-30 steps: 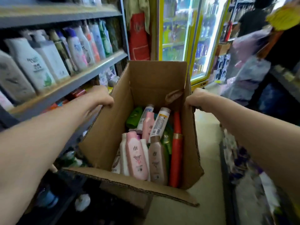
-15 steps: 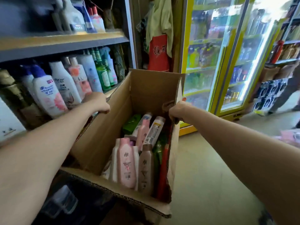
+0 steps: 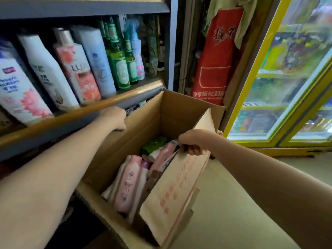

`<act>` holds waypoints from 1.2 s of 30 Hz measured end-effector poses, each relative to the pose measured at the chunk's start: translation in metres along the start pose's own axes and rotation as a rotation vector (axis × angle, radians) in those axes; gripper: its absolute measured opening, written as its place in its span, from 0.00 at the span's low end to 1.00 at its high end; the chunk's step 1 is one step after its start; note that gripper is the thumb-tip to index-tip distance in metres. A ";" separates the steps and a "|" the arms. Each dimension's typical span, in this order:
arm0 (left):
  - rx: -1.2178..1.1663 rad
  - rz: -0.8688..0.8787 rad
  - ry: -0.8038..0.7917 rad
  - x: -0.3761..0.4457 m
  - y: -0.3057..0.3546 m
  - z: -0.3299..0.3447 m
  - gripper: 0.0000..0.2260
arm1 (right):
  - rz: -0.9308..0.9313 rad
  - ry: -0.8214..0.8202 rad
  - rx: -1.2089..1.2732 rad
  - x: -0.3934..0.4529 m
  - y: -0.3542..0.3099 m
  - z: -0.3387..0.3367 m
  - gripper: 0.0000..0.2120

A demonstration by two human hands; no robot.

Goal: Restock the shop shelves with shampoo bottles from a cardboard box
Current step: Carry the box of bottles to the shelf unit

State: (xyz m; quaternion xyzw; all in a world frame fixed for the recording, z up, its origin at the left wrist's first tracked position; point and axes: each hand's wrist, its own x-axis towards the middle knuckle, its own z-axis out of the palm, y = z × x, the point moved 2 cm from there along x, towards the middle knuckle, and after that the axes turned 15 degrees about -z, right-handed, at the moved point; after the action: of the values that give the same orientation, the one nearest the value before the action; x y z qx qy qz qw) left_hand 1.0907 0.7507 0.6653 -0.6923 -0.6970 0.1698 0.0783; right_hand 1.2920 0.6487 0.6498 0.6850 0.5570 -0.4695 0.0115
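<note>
Both forearms reach forward from the bottom corners. Right hand (image 3: 193, 141) has fingers curled over the top edge of the right flap (image 3: 177, 191) of the cardboard box (image 3: 143, 130), gripping it; that flap stands tilted inward, pale with faded red print on its outer face. Left hand (image 3: 115, 117) sits on the box's left wall top edge, just under the shelf lip; its fingers wrap over the far side and are hidden, so the exact grip can't be told — it looks clamped on the edge.

Between the hands, down inside the box, lie the shampoo bottles: a pink bottle (image 3: 128, 182) nearest, below and left of the right hand, white ones beside it, another pink bottle (image 3: 162, 154) just under the right hand's knuckles, and a green pack (image 3: 154, 142) farther back. Contents partly hidden by the flap.

Above and beyond the left hand, the wooden-edged shelf (image 3: 75, 114) carries leaning stock — a white bottle with pink flowers (image 3: 18, 90), a LUX bottle (image 3: 79, 69), a pale blue bottle (image 3: 98, 60), then green glass bottles (image 3: 118, 63).

Beyond the right hand: a red bag (image 3: 217, 54) hanging, and a yellow-framed drinks fridge (image 3: 280, 83), blurred. Beige floor (image 3: 233, 203) right of the box.
</note>
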 end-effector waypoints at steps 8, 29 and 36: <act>-0.281 -0.189 0.122 -0.050 0.017 -0.001 0.14 | -0.349 0.045 -0.547 0.009 0.000 -0.008 0.21; -0.907 -0.124 -0.847 -0.185 0.067 0.036 0.08 | -0.815 -0.668 -1.279 -0.032 -0.017 0.044 0.29; -0.667 0.023 -0.898 -0.182 0.048 0.043 0.25 | -0.899 -0.565 -1.198 -0.025 -0.030 0.048 0.23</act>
State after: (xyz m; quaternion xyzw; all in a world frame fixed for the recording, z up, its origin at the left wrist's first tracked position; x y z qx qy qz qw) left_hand 1.1258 0.5638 0.6319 -0.5471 -0.6702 0.2191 -0.4511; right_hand 1.2399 0.6152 0.6549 0.1274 0.9133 -0.2056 0.3276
